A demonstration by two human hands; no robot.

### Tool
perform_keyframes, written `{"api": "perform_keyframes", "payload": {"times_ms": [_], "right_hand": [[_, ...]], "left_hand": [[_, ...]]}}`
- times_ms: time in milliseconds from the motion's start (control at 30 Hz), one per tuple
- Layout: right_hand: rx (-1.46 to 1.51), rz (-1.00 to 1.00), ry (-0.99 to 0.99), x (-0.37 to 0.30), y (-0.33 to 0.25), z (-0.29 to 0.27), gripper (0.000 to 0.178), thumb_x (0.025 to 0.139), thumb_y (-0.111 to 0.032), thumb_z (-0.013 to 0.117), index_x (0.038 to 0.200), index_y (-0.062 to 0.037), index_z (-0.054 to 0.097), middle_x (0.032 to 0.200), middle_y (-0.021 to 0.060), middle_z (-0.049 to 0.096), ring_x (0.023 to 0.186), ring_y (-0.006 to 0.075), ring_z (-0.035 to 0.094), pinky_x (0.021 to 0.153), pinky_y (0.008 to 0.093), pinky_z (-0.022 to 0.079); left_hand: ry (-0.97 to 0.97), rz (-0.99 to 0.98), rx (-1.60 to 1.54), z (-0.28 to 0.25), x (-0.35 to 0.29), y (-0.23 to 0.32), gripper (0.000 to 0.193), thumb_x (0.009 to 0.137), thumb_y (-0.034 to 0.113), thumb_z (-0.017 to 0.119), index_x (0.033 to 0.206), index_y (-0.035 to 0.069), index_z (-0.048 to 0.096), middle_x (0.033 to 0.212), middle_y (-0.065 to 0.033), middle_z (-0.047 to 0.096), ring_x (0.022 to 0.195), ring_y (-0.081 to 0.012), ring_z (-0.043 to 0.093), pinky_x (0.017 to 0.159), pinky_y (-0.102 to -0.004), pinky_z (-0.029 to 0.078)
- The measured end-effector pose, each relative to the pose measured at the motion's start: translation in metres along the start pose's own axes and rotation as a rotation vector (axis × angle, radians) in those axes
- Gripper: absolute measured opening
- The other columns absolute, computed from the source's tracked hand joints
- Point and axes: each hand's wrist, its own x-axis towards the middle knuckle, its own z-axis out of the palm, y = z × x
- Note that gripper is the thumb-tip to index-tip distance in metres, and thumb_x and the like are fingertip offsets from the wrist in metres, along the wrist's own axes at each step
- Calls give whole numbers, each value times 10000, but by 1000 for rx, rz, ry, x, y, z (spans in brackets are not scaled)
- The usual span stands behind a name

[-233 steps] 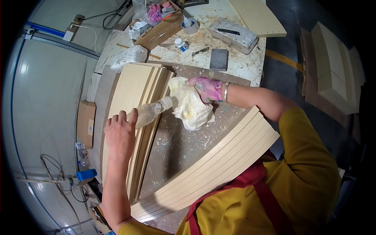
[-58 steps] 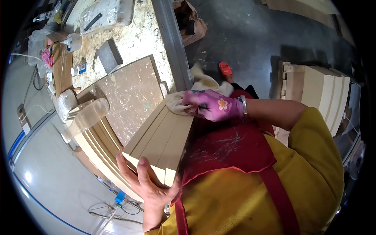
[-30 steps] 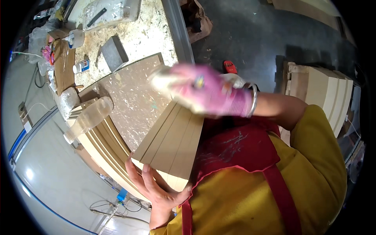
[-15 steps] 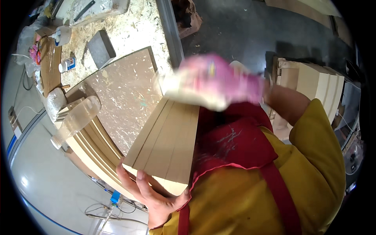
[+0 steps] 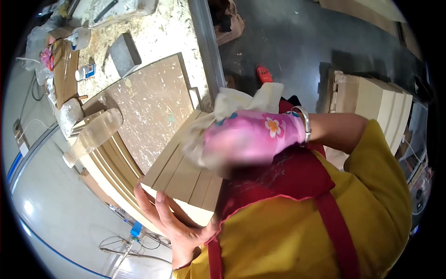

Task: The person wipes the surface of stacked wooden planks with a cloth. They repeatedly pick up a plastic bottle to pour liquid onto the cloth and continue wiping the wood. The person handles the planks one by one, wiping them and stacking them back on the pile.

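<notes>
A stack of several tan wooden boards (image 5: 186,186) stands on edge before me, their flat narrow faces side by side and up. My left hand (image 5: 183,230), bare, grips the stack's near end, with fingers at its left corner and end face and the thumb toward the right corner. Over the top faces is my right hand (image 5: 251,139), in a pink flowered glove, closed on a pale cloth (image 5: 248,98). The cloth hangs loose beyond the hand and lies against the boards. Motion blurs the gloved fingers.
A clear plastic bottle (image 5: 93,137) lies on more long boards (image 5: 114,169) at left. A paint-flecked panel (image 5: 144,102), a grey block (image 5: 124,55) and a small white bottle (image 5: 85,72) are on the worktable. Another board stack (image 5: 378,104) stands at right.
My right hand has swept with the cloth toward me along the boards, from their far end to about the middle. A red shoe now shows on the floor. My left hand keeps its hold.
</notes>
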Motion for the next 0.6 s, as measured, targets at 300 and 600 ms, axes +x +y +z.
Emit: {"api": "perform_keyframes", "payload": {"times_ms": [300,600], "right_hand": [[86,-158,-54,12,-5,21,277,833,-128,666,1082,-50,574,993,119,646,852,289,641,754,348,523],[58,-261,15,8,5,25,333,806,-64,601,1138,-80,583,1014,122,667,880,275,661,738,343,533]], "left_hand": [[-22,59,80,-5,3,-3,972,667,404,757,1456,115,267,1475,-300,110,1367,-439,212,1029,-548,335],[-27,82,98,-5,4,-4,968,668,410,741,1445,74,273,1485,-312,113,1384,-455,172,1050,-554,297]]}}
